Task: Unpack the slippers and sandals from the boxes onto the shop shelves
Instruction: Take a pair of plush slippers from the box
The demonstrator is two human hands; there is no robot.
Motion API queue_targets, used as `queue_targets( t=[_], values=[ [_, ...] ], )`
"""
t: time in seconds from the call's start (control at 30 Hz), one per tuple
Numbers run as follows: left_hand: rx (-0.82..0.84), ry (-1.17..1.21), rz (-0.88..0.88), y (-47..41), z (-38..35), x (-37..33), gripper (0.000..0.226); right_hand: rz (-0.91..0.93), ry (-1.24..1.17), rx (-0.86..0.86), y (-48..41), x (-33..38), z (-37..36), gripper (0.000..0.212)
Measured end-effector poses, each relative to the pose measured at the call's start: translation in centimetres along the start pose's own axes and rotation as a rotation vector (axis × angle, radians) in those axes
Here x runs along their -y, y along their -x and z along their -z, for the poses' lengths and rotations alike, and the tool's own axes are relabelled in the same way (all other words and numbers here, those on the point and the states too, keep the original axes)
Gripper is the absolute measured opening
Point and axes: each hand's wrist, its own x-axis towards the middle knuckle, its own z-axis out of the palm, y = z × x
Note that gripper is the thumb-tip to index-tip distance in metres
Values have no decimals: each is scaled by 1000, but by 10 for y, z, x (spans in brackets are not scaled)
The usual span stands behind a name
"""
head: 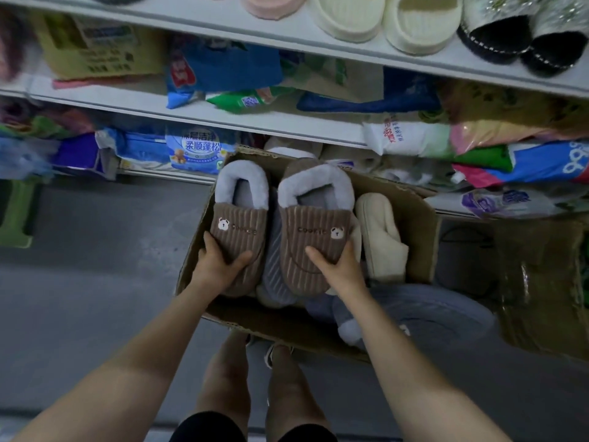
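I am holding a brown ribbed left slipper (237, 231) and its matching right slipper (314, 224) at the centre of the frame, just above an open cardboard box (417, 218). My left hand (220, 264) is gripping one toe end and my right hand (339, 266) is gripping the other. With their fleecy grey collars they are looking light, soft and squashy, so I judge the firmer toe and sole the safest hold. A cream slipper (379, 237) is lying in the box at centre right. A white shelf (318, 54) is crossing the top.
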Motion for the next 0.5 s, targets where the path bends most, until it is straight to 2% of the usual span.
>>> queue_targets(
  t=[0.03,0.1,0.2,0.3,0.4,0.5],
  values=[
    [-9,27,16,0,0,2,119,-37,-33,73,1,-2,-1,90],
    [-79,46,10,4,3,2,126,-45,-75,96,1,-5,-1,89],
    [-143,101,-47,12,8,-2,105,-20,-159,127,2,0,5,80],
    [-112,190,-124,16,12,-7,90,-3,-205,152,9,4,12,73],
    [-62,376,-107,25,17,-9,76,16,-246,123,17,11,20,66],
    [-24,595,-80,37,21,-12,67,21,-237,84,23,16,29,70]
  ],
)
